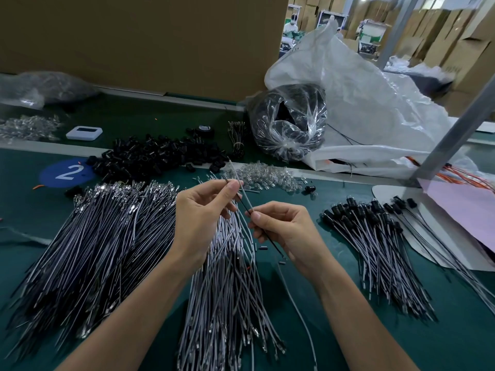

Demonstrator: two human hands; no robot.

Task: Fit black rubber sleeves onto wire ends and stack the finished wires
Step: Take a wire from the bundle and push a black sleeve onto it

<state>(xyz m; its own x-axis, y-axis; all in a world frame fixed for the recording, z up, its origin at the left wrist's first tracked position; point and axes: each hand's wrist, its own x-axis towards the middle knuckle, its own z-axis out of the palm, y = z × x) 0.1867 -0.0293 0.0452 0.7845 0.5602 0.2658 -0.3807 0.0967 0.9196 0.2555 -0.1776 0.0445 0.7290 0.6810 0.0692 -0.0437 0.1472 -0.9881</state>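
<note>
The left hand (203,210) and right hand (284,231) pinch a grey wire (233,170) above the wire-heaped green tabletop (348,330); cardboard boxes (468,57) stand behind.

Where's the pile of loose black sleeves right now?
Head view, left of centre: the pile of black sleeves lies beyond the left hand, between the blue number 2 sticker on its left and the heap of clear bulbs on its right.

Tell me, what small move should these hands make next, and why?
Probably the left hand lets go and picks one piece from the black sleeve pile just beyond it. It and the right hand pinch a wire pair whose raised end looks bare, unlike the capped wires stacked at right.
</note>
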